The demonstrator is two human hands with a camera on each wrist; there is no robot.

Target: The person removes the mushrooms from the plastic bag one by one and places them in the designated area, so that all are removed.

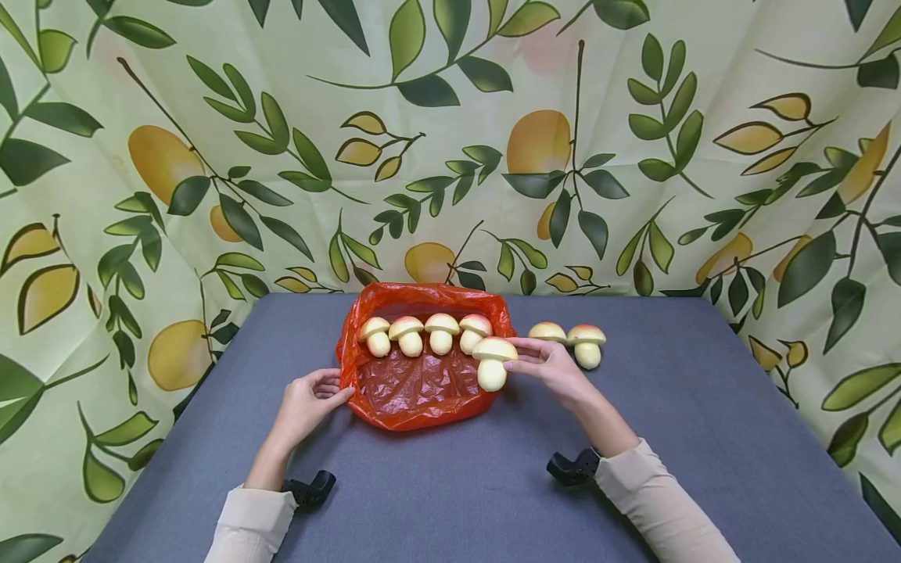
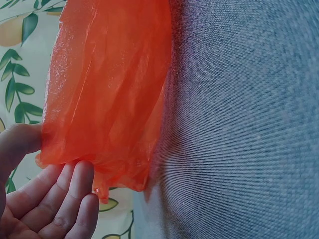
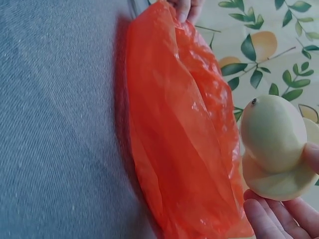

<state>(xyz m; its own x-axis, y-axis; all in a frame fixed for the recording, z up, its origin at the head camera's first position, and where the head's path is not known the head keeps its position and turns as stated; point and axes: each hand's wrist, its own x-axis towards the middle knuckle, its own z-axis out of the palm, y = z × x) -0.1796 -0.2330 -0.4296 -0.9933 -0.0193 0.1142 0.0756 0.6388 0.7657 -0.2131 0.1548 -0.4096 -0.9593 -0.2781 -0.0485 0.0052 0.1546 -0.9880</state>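
Held mushroom (image 1: 491,367), raised at the red bag's (image 1: 418,421) right rim, pinched in the right hand (image 1: 552,373); the left hand (image 1: 308,404) pinches the left rim. Four mushrooms (image 1: 441,325) lie inside; two others (image 1: 587,344) rest rightward on the counter (image 1: 436,500).

Bright head view, dimmer wrist views, soft shadows, glints on red bag (image 1: 415,391)

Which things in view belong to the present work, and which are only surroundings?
Part of the work:
red plastic bag, open, its rim in the left grip
cream, round-capped mushroom in the right grip
four similar mushrooms inside the bag
two more mushrooms right of it

Only surroundings:
flat grey-blue table
pale cloth printed with leaves and fruit
black devices at both wrists
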